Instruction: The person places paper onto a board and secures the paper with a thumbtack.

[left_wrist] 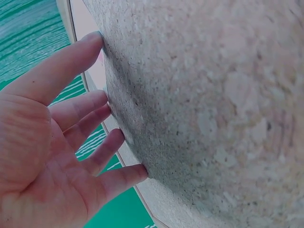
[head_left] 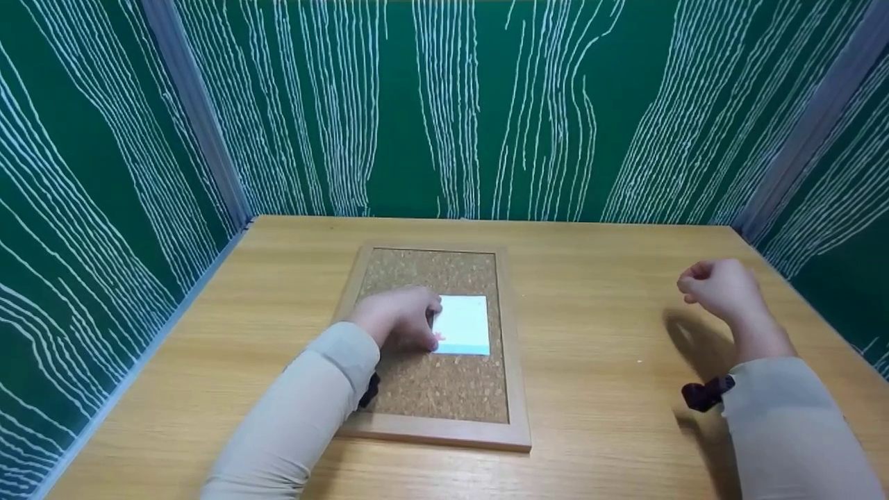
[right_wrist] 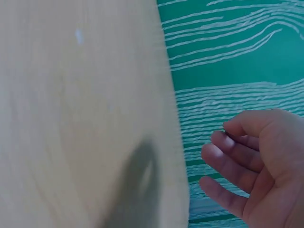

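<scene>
On the framed corkboard lies a square white paper note with a light blue band along its near edge. A small pink mark shows near its lower left corner. My left hand rests at the note's left edge, thumb and fingertips spread and touching there. In the left wrist view the left hand has its fingers nearly straight against the surface. My right hand is raised above the right part of the table. Its fingers curl loosely in the right wrist view, thumb near the index fingertip; nothing held is visible in the right hand.
The wooden table carries the corkboard left of its middle. Green panels with white wavy lines stand along its back and both sides. A tiny pale speck lies on the table near the right forearm.
</scene>
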A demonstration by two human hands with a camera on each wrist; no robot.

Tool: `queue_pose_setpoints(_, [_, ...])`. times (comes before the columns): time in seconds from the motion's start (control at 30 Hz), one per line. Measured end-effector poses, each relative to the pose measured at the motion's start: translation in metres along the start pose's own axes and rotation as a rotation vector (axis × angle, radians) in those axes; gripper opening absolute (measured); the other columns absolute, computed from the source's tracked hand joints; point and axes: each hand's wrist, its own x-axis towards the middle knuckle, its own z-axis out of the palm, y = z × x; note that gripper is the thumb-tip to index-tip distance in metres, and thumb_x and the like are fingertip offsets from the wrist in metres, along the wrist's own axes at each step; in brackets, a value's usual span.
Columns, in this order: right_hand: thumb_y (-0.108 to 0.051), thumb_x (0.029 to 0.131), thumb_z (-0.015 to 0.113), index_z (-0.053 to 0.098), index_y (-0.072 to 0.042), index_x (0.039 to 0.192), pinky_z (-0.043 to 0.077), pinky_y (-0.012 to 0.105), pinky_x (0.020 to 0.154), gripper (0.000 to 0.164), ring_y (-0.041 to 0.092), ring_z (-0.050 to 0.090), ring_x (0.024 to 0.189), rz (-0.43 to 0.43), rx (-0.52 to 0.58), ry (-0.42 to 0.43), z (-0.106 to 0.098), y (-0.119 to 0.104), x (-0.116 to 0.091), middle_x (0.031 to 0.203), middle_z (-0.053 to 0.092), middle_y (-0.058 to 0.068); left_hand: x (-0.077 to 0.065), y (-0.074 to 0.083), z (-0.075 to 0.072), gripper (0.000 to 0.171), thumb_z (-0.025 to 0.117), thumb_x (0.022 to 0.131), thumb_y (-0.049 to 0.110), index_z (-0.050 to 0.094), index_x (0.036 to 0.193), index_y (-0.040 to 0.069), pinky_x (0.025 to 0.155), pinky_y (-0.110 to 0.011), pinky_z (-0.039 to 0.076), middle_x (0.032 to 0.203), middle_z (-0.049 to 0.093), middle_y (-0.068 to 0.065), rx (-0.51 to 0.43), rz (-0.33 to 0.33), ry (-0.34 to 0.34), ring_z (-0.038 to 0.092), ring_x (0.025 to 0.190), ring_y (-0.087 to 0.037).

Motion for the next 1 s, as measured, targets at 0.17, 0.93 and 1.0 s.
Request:
queue_pose_setpoints(0.17, [-0.031, 0.105, 0.056, 0.059, 0.002, 0.124, 0.048, 0.052, 0.089, 0.038, 0.038, 0.060, 0.102, -0.068, -0.039, 0.087, 0.003, -0.025, -0.008, 0.112, 0.065, 0.023, -0.001, 0.000, 0.000, 0.068, 0.084, 0.084, 0.034, 0.057, 0.146, 0.022, 0.112, -0.054, 0.035, 0.151, 0.051, -0.003, 0.030, 0.013, 0.008, 0.049, 0.127, -0.025])
queue_pose_setpoints(0.93, [-0.005, 0.097, 0.064, 0.069, 0.005, 0.105, 0.060, 0.038, 0.064, 0.014, 0.024, 0.067, 0.074, -0.261, -0.187, -0.158, 0.021, -0.077, -0.015, 0.092, 0.069, 0.015, -0.002, 0.001, -0.001, 0.069, 0.083, 0.086, 0.030, 0.055, 0.149, 0.022, 0.116, -0.054, 0.027, 0.156, 0.046, -0.001, -0.025, -0.010, -0.010, 0.038, 0.143, -0.027])
queue_pose_setpoints(1.0, [-0.004, 0.096, 0.064, 0.068, 0.006, 0.104, 0.060, 0.037, 0.064, 0.013, 0.023, 0.066, 0.072, -0.244, -0.192, -0.203, 0.024, -0.077, -0.014, 0.092, 0.068, 0.017, -0.002, 0.001, -0.001, 0.069, 0.083, 0.086, 0.030, 0.055, 0.148, 0.022, 0.116, -0.054, 0.028, 0.155, 0.047, -0.001, -0.028, -0.008, -0.009, 0.041, 0.140, -0.026])
